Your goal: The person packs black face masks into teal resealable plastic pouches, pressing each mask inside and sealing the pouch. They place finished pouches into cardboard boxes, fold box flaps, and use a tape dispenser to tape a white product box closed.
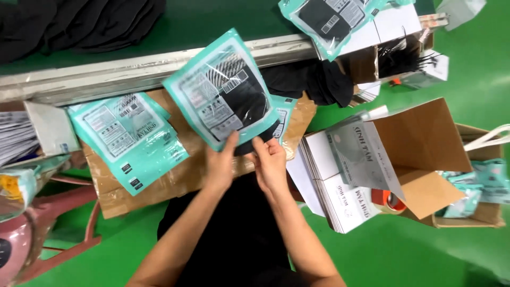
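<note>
Both hands pinch the near edge of a teal pouch, right at its opening.

Left hand and right hand sit side by side, fingers pressed together on the pouch mouth, where a black cloth piece shows through the clear window. From the grip, the pouch stretches away toward the far left, its long axis tilted, lifted above the cardboard sheet. Neither hand is clearly nearer; both meet at the same edge. To the left lies a stack of pouches; to the right, white boxes, a tape roll and an open carton; beyond, a metal rail.
</note>
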